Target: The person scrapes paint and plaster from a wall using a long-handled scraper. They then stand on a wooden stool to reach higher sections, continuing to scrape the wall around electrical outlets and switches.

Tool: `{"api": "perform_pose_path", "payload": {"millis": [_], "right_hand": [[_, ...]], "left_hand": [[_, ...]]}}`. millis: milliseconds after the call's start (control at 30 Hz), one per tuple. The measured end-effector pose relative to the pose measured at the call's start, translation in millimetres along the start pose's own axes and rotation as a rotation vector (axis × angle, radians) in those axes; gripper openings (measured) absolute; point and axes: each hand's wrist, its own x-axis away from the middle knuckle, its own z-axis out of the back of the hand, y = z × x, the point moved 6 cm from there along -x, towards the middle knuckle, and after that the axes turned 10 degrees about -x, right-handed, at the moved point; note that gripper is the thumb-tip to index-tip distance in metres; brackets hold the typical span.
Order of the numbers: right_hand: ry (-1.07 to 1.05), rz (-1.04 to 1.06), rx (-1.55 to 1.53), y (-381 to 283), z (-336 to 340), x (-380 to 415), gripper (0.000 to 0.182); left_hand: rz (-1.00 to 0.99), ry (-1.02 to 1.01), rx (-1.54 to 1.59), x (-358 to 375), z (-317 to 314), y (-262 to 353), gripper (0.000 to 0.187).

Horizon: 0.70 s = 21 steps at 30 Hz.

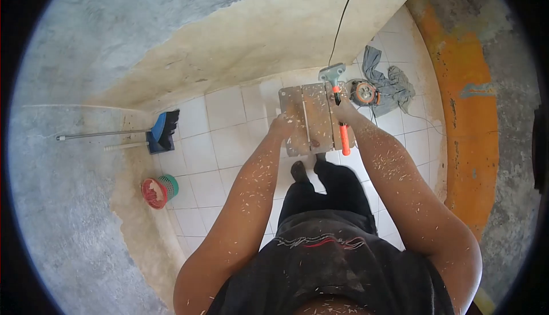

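Note:
A brown slatted wooden board (pixel 316 109), perhaps a stool top, is in front of my feet, sprinkled with pale shavings. My left hand (pixel 284 125) is closed on its left edge, with the fingertips hard to make out. At the right side, my right hand (pixel 346 112) is closed about the black middle of a scraper-like tool (pixel 345 139) with an orange handle end and a wide grey head. The tool lies along the board's right part. Whether this hand also grips the board's edge cannot be seen.
An orange-and-black cord reel (pixel 364 92) and a grey cloth (pixel 394 89) lie on the tiled floor (pixel 226 112) to the right. On the left are a broom (pixel 166 129), a dustpan (pixel 160 143) and a red-and-green basket (pixel 160 191). A black cable (pixel 345 15) hangs down the wall.

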Motion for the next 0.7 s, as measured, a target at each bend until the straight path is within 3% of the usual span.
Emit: {"api": "perform_pose_path", "payload": {"millis": [67, 133, 233, 333, 533, 567, 633, 667, 700], "right_hand": [[0.036, 0.005, -0.061, -26.4, -1.2, 23.7, 0.048], [-0.002, -0.059, -0.164, -42.3, -4.6, 47.6, 0.039], [0.035, -0.101, -0.334, -60.6, -9.1, 62.3, 0.031], [0.051, -0.105, -0.404, -74.9, -6.1, 70.2, 0.030], [0.148, -0.109, -0.701, -95.9, 11.9, 66.8, 0.033], [0.159, -0.110, -0.667, -100.3, 13.3, 59.6, 0.035], [0.155, -0.077, -0.719, -110.1, 18.0, 49.1, 0.035], [0.152, -0.060, -0.779, -114.2, 19.9, 44.4, 0.036], [0.119, -0.062, -0.732, -125.5, 26.5, 52.5, 0.035]], "left_hand": [[-0.037, 0.050, -0.033, 7.9, 7.1, -0.2, 0.045], [-0.150, -0.101, 0.112, 7.0, -5.8, -0.3, 0.029], [-0.130, -0.021, 0.066, -5.6, -14.3, -7.4, 0.027], [-0.139, -0.129, 0.105, 10.7, 5.9, 17.1, 0.035], [-0.205, -0.125, 0.262, 5.0, 17.2, 49.2, 0.038], [-0.211, -0.109, 0.269, -3.3, 12.7, 49.6, 0.038], [-0.390, 0.162, 0.173, -21.9, 5.2, 55.1, 0.045], [-0.388, 0.171, 0.170, -23.3, 1.1, 57.8, 0.045], [-0.281, 0.027, 0.483, -14.4, 4.7, 64.4, 0.046]]}}
